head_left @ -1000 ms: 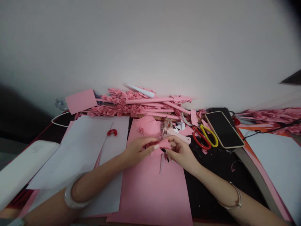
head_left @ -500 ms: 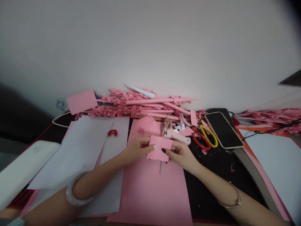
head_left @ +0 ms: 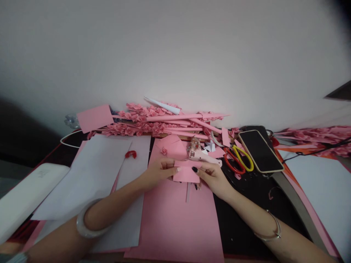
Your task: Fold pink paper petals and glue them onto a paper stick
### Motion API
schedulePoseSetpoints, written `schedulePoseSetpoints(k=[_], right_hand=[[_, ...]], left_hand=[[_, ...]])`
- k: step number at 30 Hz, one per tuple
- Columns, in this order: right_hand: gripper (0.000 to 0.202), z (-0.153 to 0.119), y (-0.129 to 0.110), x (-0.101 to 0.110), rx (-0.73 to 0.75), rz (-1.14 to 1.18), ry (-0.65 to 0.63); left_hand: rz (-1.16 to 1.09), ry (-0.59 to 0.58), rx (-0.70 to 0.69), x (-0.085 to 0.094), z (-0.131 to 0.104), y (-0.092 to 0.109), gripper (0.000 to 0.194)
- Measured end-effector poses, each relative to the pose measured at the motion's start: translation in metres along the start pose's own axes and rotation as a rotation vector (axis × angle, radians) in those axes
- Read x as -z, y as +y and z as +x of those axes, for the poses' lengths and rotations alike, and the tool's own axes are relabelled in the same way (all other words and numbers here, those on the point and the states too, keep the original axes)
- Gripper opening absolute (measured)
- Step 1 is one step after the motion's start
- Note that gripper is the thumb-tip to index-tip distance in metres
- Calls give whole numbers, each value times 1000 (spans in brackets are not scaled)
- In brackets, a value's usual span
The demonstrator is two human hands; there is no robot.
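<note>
A small pink paper square is held up between both hands, above a large pink sheet. My left hand pinches its left edge, thumb on the front face. At the right edge my right hand pinches it, with a dark-nailed thumb on the front. Some fingertips show below the paper's lower right corner; the others are hidden behind it. Just beyond the paper lies a pale pink glue gun. A small pink paper rose rests on pink paper behind my left hand.
White sheets and a white oblong device are on the left. Scissors with red and yellow handles and a phone lie to the right. Bundles of pink paper flowers line the wall.
The pink square looks shorter from top to bottom, as if tilted or bent; I cannot tell which. My right thumb has shifted slightly up and right on it.
</note>
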State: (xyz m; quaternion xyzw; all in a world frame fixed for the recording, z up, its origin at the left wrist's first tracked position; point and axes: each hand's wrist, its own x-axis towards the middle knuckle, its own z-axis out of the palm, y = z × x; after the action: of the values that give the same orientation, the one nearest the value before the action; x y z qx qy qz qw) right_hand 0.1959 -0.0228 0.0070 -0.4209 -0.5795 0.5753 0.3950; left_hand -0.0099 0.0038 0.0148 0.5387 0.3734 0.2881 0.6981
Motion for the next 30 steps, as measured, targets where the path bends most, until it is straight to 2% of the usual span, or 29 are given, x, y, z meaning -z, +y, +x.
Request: schedulePoseSetpoints(k=[2,5,9,13,16,19,25,30], right_hand=[[15,0,2,1,-23,93,11],[26,0,5,4,-74,243,-3],[29,0,6,6,-90,372,-57],[25,2,5,2,-83,279,-19],[26,3,3,-3,-103,169,17],[28,4,1,-4,-127,138,11],[26,5,0,-3,-111,114,4],[27,5,-1,-3,-122,78,12]], left_hand=[[-46,0,10,2,1,-2,17],[-128,-22,35,5,2,-5,19],[-296,-134,51,9,5,-9,26],[-93,-37,39,6,4,-10,20],[56,-15,10,2,3,-8,21],[69,-17,-2,-1,3,-6,28],[91,8,54,-3,2,-3,24],[152,45,3,-3,3,-5,27]])
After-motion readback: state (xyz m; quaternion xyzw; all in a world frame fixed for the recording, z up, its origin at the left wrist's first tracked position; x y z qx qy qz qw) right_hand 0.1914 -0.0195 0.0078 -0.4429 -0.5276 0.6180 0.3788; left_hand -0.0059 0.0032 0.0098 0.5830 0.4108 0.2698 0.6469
